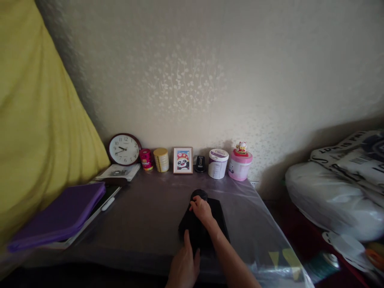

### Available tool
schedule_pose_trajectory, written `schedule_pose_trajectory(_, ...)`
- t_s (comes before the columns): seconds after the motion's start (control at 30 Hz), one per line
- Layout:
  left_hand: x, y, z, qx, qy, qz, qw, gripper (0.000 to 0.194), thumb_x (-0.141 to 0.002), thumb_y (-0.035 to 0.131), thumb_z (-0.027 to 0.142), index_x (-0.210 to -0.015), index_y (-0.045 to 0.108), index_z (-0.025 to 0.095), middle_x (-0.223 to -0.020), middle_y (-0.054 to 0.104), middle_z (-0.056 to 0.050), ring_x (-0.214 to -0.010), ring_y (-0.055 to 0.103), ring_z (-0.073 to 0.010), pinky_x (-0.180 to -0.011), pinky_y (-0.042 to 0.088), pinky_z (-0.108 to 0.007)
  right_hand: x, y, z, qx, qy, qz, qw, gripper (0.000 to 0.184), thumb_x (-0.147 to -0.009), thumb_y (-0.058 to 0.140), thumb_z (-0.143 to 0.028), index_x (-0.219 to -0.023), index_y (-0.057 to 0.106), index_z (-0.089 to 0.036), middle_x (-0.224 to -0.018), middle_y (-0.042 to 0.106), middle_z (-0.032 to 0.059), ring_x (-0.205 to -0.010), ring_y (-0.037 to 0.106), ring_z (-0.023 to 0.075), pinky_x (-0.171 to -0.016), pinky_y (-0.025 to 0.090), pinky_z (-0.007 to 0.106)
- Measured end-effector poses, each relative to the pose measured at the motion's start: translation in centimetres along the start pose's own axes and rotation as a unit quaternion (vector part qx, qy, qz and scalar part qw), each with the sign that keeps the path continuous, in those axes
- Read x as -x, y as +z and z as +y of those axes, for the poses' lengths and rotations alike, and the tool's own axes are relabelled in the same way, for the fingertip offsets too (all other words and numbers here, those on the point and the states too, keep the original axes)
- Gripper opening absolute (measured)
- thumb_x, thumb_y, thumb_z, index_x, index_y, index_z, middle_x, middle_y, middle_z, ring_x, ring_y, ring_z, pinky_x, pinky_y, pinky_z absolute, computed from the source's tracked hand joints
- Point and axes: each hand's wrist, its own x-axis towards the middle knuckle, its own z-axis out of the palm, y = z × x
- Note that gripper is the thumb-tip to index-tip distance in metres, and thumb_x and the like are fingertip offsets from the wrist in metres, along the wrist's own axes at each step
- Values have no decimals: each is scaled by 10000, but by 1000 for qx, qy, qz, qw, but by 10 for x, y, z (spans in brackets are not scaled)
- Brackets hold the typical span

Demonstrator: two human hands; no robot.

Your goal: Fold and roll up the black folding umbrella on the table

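Note:
A soft-looking black item (pixel 220 218), perhaps folded fabric or a bag, lies on the table in front of me; its exact kind cannot be told in the dim light. At its far end is a rounded dark part (pixel 200 193). My right hand (pixel 201 209) reaches over the item with fingers curled closed at that rounded part. Closer to me, my left hand (pixel 184 264) is at the item's near side, index finger stretched forward and thumb apart from it. The left hand's other fingers are mostly hidden.
Along the wall stand a clock (pixel 125 149), a pink tin (pixel 146 160), a yellow can (pixel 161 160), a framed panda picture (pixel 183 161), a black object (pixel 200 164), a white tub (pixel 218 164) and a pink tub (pixel 240 166). A purple folder (pixel 63 212) lies left; bags (pixel 333 196) right.

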Motion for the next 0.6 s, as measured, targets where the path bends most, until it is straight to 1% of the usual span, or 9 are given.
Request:
schedule_pose_trajectory(0.1,6,-4,-5,41,20,32,998,610,-866,314,293,-1371,73,50,-1206,520,-179,-1025,555,-184,-835,385,-235,2,1,0,18,-18,-7,1000,173,-819,444,-221,-921,582,-199,-697,687,-8,-773,631,145,-657,383,213)
schedule_pose_trajectory(0.17,7,-8,-7,57,59,52,995,636,-853,336,283,-1380,39,88,-1287,448,-162,-1088,514,-179,-870,371,-240,2,2,-1,29,-26,-9,999,159,-821,446,-220,-893,587,-211,-694,684,-17,-761,631,142,-646,380,210)
schedule_pose_trajectory(0.2,7,-9,-8,59,78,50,994,663,-843,357,275,-1386,10,117,-1284,456,-145,-1087,513,-176,-872,372,-246,2,3,-1,35,-29,-8,999,156,-822,446,-219,-883,589,-213,-695,683,-16,-756,631,143,-642,379,211)
schedule_pose_trajectory(0.27,5,-11,-7,47,100,21,994,729,-820,408,251,-1389,-42,171,-1185,548,-112,-1021,555,-179,-834,394,-263,2,4,-3,43,-36,-4,998,154,-823,447,-217,-874,593,-212,-697,680,-9,-749,629,147,-636,380,215)
schedule_pose_trajectory(0.33,3,-11,-4,19,88,-9,996,751,-810,425,218,-1388,-53,197,-1017,632,-93,-900,605,-190,-762,417,-280,6,3,-5,48,-44,-1,998,159,-825,449,-222,-889,594,-213,-707,679,-6,-747,626,147,-633,384,215)
schedule_pose_trajectory(0.37,1,-10,-2,7,79,-13,997,740,-812,417,201,-1389,-48,198,-964,647,-92,-860,615,-193,-733,419,-284,9,1,-5,45,-55,-1,997,165,-830,445,-225,-900,594,-217,-714,678,-9,-749,623,143,-637,388,212)
schedule_pose_trajectory(0.4,0,-9,-1,-1,73,-12,997,726,-817,403,187,-1389,-43,195,-938,652,-96,-838,619,-195,-714,417,-286,14,-1,-5,35,-75,-2,997,175,-839,435,-228,-912,594,-222,-725,677,-14,-754,619,137,-648,394,209)
schedule_pose_trajectory(0.47,-1,-7,1,-7,65,-5,998,702,-824,382,171,-1390,-32,189,-920,654,-101,-817,622,-196,-691,413,-285,26,-6,-3,5,-137,0,991,197,-858,409,-230,-931,592,-231,-766,674,-20,-779,604,125,-688,406,206)
schedule_pose_trajectory(0.6,-4,-2,-1,-1,51,1,999,672,-823,383,177,-1391,29,117,-934,647,-127,-841,613,-206,-696,405,-282,56,-14,6,-39,-277,17,960,224,-877,382,-213,-942,596,-222,-895,654,4,-876,560,129,-805,406,237)
